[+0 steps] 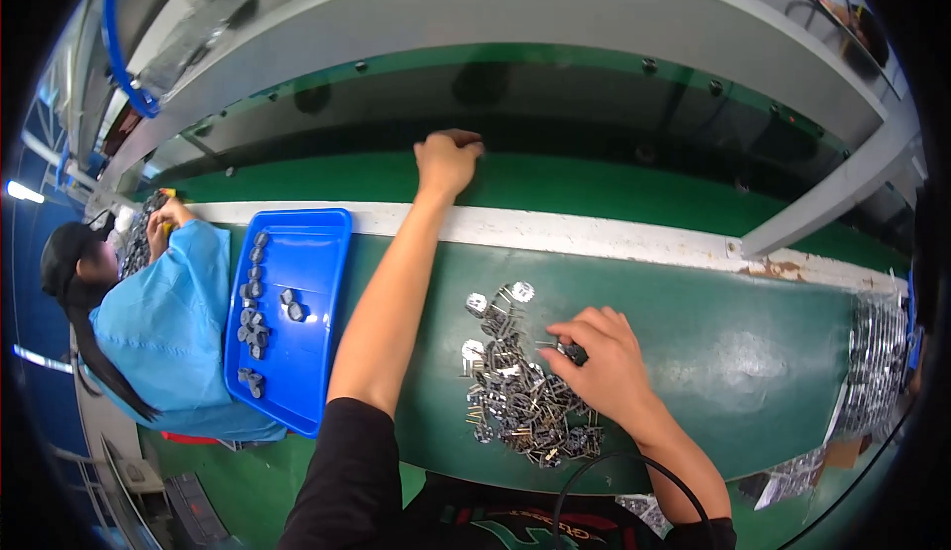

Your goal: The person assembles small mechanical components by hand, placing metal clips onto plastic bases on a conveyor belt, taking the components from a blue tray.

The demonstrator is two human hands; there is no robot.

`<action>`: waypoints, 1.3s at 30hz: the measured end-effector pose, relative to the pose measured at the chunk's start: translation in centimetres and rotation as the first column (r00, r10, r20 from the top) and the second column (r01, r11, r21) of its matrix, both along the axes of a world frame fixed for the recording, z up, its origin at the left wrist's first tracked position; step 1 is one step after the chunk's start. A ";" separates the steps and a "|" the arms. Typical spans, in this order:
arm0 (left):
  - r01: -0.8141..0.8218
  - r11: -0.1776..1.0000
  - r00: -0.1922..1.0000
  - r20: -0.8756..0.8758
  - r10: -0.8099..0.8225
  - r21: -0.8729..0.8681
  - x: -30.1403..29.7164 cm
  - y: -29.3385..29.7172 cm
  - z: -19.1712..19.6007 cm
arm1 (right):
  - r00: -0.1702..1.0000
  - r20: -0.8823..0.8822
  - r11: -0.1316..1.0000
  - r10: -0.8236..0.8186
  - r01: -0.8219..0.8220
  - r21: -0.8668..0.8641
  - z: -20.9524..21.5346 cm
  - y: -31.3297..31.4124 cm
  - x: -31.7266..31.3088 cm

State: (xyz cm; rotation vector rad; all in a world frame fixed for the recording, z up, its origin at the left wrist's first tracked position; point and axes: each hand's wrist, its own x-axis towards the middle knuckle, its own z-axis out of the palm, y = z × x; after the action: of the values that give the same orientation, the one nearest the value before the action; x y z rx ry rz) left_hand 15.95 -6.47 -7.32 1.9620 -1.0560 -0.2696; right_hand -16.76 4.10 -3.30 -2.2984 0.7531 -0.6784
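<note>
Green workbench [753, 352] fronts you, with a white strip [594, 235] along its far edge and a green conveyor belt [614, 185] running beyond that under a grey overhead shelf [555, 5].

Your left hand [448, 162] is stretched far out over the white strip onto the belt, fingers curled down against the surface; whether it has hold of anything cannot be told from this angle.

Your right hand [606, 364] sits on the bench at the right edge of a pile of small metal parts [520, 396], half-closed, thumb and forefinger pinching a small dark component [575, 354]. The pile spreads left and toward you from that hand, pins and grey bodies tangled together.

Blue tray [302, 352] lies on the bench to the left of your left forearm, holding a loose column of dark grey pieces [254, 314] along its left side.

Left of the tray, a co-worker in a light blue smock [163, 337] bends over their own work. Stacked silvery parts [874, 364] sit at the right end of the bench.
</note>
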 end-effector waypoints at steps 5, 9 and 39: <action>-0.052 0.995 0.999 0.003 0.053 -0.089 -0.2 1.2 -0.2 | 0.997 0.019 0.997 0.078 -0.077 -0.020 0.0 0.8 0.3; -0.098 0.987 0.976 0.183 0.121 -0.128 -2.9 9.7 5.1 | 0.992 0.125 0.992 -0.010 -0.006 0.122 1.4 1.3 0.1; -0.463 0.875 0.884 -0.004 0.468 0.139 -2.2 25.7 7.2 | 0.961 0.263 0.983 -0.081 0.033 0.181 2.3 0.8 -1.5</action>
State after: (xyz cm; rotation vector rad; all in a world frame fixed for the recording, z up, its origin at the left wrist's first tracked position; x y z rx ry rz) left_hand 13.78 19.19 -0.09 2.2545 -0.5198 -0.1099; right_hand -18.23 4.94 -1.01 -1.9806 0.7212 -0.8942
